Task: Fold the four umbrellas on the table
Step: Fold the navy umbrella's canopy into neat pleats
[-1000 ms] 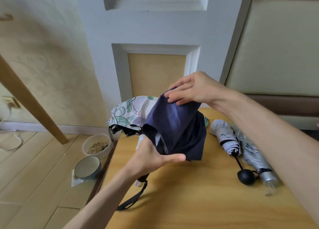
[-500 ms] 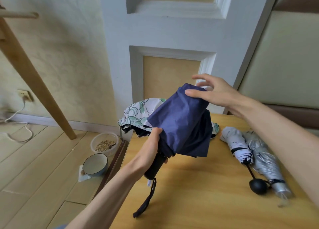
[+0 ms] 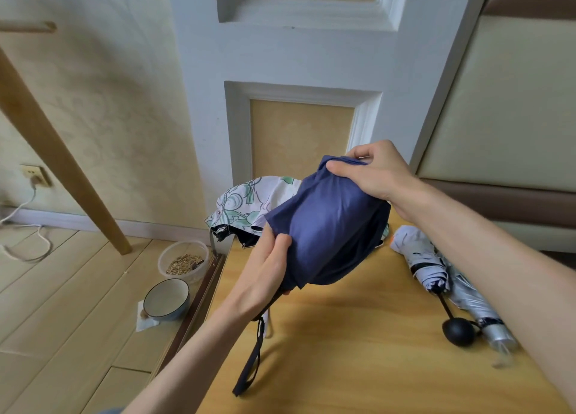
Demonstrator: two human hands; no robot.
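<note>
I hold a navy blue umbrella (image 3: pixel 327 226) tilted above the wooden table (image 3: pixel 358 351). My left hand (image 3: pixel 265 273) grips its lower end near the handle, thumb pressed on the fabric; the black wrist strap (image 3: pixel 249 367) dangles below. My right hand (image 3: pixel 371 173) grips the bunched fabric at the top end. Behind it a floral white-and-green umbrella (image 3: pixel 246 204) lies loose at the table's far left corner. At the right lie two folded umbrellas side by side: a pale one with a black ball handle (image 3: pixel 427 257) and a silver one (image 3: pixel 477 307).
On the floor to the left of the table stand a plastic tub of grain (image 3: pixel 184 260) and a blue-rimmed bowl (image 3: pixel 166 299). A slanted wooden leg (image 3: pixel 62 170) and a white cable (image 3: pixel 25 236) are further left. A panelled door (image 3: pixel 299 70) stands behind the table.
My right hand went from open fingers lying on the fabric to gripping the top of the navy umbrella. My left hand's thumb now presses the fabric. The camera has turned slightly.
</note>
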